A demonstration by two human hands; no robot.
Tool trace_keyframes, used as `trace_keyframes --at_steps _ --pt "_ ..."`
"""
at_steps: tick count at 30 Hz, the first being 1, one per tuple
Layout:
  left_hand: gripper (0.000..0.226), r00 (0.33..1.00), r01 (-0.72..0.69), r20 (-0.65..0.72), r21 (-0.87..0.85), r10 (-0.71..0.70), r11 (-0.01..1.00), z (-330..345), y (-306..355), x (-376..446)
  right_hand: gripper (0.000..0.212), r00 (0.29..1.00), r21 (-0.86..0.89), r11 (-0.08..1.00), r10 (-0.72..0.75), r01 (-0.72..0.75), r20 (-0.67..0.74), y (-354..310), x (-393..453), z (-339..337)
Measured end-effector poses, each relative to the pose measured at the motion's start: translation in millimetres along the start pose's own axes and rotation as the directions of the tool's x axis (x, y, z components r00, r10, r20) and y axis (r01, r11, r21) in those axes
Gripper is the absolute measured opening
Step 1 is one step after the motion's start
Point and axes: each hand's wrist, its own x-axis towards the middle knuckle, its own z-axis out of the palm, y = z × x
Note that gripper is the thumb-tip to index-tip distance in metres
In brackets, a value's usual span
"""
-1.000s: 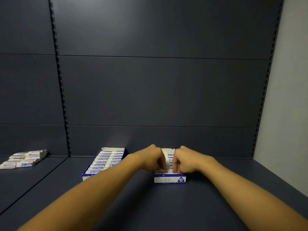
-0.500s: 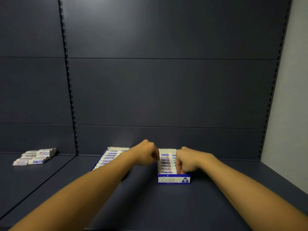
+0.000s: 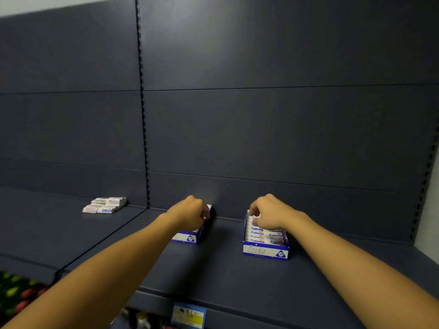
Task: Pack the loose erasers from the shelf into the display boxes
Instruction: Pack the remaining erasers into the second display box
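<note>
Two blue-and-white display boxes stand on the dark shelf (image 3: 225, 276). My left hand (image 3: 190, 213) lies over the left display box (image 3: 187, 238), fingers curled round its far right corner, and hides most of it. My right hand (image 3: 267, 216) curls over the back of the right display box (image 3: 264, 251), thumb at its left wall. Rows of packed erasers (image 3: 263, 233) show in front of that hand. A small pile of loose erasers (image 3: 104, 205) lies far left on the neighbouring shelf section, out of reach of both hands.
A slotted upright (image 3: 142, 115) divides the two dark back panels. A pale wall (image 3: 430, 222) closes the right end. A price label (image 3: 188, 315) hangs on the shelf's front edge, and blurred colourful goods (image 3: 16, 293) sit below left.
My left hand left the right box and moved onto the left box. My right hand slid to the back of the right box. The view shifted, so both boxes appear further right.
</note>
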Motion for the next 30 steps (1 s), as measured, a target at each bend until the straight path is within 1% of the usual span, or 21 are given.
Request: trace_keyframes --at_steps 2,5,6,11,14,17,21,22,25,30 --pt "0.035 0.997 0.068 -0.035 0.017 -0.067 0.998 -1.6 -9.0 -18.1 0.033 0.999 -0.009 0.999 -0.045 0.044 -0.02 -16.6 2.8 3.1" --pt "0.034 0.987 0.151 -0.07 0.037 -0.148 0.988 -3.8 -23.5 -46.1 0.044 0.993 -0.032 0.993 -0.113 0.112 -0.03 -45.0 5.8 10.0" --pt "0.034 0.982 0.177 -0.072 0.046 -0.174 0.983 -4.8 -28.7 -55.5 0.045 0.99 -0.047 0.99 -0.136 0.134 -0.027 -55.1 6.5 12.6" --pt "0.033 0.955 0.289 -0.088 0.058 -0.283 0.956 -12.9 -59.1 -96.0 0.032 0.973 -0.092 0.969 -0.23 0.229 -0.002 -102.0 12.3 25.0" --pt "0.037 0.936 0.342 -0.103 0.037 -0.337 0.939 -18.8 -81.5 -118.3 0.038 0.966 -0.106 0.961 -0.257 0.257 0.011 -130.0 18.5 31.8" --pt "0.035 0.924 0.371 -0.112 0.032 -0.366 0.928 -24.4 -103.0 -137.9 0.043 0.959 -0.116 0.952 -0.284 0.284 0.022 -158.3 25.0 40.3" --pt "0.022 0.913 0.398 -0.117 0.037 -0.391 0.917 -29.8 -130.6 -165.1 0.043 0.95 -0.133 0.941 -0.312 0.31 0.009 -200.8 33.5 50.6" --pt "0.022 0.908 0.408 -0.12 0.035 -0.401 0.912 -30.4 -138.6 -171.2 0.043 0.95 -0.132 0.941 -0.312 0.31 0.008 -212.6 35.4 53.1" --pt "0.032 0.9 0.428 -0.109 0.026 -0.423 0.904 -31.7 -163.5 -186.6 0.044 0.949 -0.134 0.94 -0.314 0.313 0.012 -247.2 41.5 60.3" --pt "0.038 0.909 0.413 -0.082 0.039 -0.409 0.91 -36.9 -211.0 -207.2 0.043 0.949 -0.149 0.938 -0.314 0.313 0.019 -299.2 54.8 72.1"
